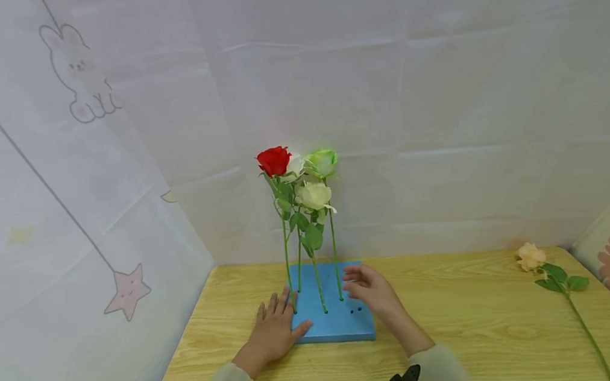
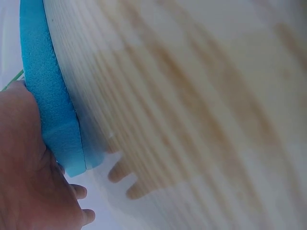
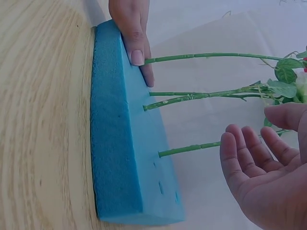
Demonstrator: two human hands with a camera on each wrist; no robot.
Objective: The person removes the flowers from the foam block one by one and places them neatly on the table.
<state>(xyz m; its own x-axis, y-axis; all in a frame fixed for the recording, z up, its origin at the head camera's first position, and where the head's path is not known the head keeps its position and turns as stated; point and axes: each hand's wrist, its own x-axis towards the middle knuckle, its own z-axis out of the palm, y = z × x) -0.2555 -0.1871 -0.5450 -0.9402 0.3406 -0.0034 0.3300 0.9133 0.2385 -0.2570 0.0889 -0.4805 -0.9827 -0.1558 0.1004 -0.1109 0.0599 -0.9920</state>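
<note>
A blue foam block [image 1: 344, 326] lies on the table with several rose stems standing in it. The red rose [image 1: 274, 160] rises at the left, a light green rose [image 1: 322, 162] at the right, a cream rose [image 1: 314, 195] in front, and a white rose [image 1: 295, 166] partly hidden behind. My left hand [image 1: 274, 327] rests on the block's left edge, fingers spread and thumb over its top. Beside the green rose's stem [image 3: 192, 147], my right hand [image 3: 268, 167] hovers with loosely bent fingers and nothing in its grasp. Small holes [image 1: 356, 310] show near the block's front right corner.
A peach rose [image 1: 531, 256] with a long leafy stem lies on the wooden table [image 1: 474, 315] at the far right. A pale cloth backdrop [image 1: 440, 112] stands behind the table, with printed cloth at both sides.
</note>
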